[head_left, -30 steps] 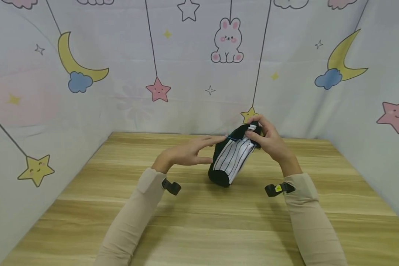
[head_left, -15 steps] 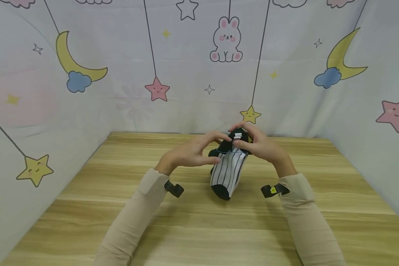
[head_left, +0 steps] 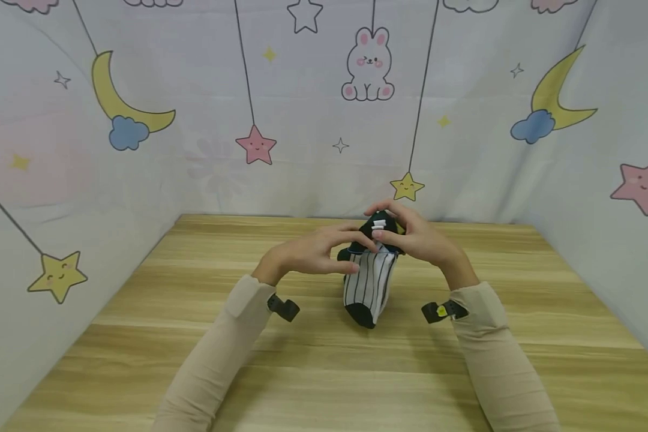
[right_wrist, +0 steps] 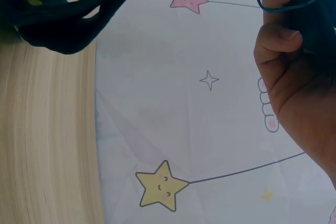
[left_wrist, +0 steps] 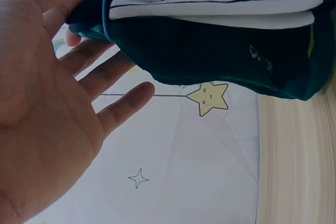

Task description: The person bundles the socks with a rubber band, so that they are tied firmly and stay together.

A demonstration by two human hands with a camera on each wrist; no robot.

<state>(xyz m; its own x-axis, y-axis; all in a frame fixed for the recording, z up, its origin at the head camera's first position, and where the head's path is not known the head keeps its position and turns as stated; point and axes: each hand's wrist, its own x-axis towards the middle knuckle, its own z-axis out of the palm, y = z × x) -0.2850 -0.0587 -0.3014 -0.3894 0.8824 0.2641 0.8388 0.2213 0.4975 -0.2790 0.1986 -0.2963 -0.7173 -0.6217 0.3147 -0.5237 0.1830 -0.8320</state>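
Note:
A bundle of socks (head_left: 368, 285), striped white with black ends and dark green, stands tilted over the table in the head view. A thin blue elastic band (left_wrist: 107, 11) circles it, clear in the left wrist view. My right hand (head_left: 423, 237) grips the upper end, thumb in front and fingers over the top. My left hand (head_left: 318, 249) reaches from the left, index fingertip at the band and thumb touching the striped fabric. In the left wrist view its other fingers (left_wrist: 126, 108) are fairly straight, some partly behind the green sock (left_wrist: 210, 51). The bundle's back is hidden.
The wooden table (head_left: 324, 384) spreads beneath the hands. A pale cloth backdrop (head_left: 302, 186) with printed stars, moons and a rabbit rises behind it and along both sides. Each wrist wears a black camera strap, the left (head_left: 283, 307) and the right (head_left: 444, 310).
The socks have come left and nearer, held by my right hand. From beside the bundle, my left hand has moved in so that its index finger and thumb touch the front.

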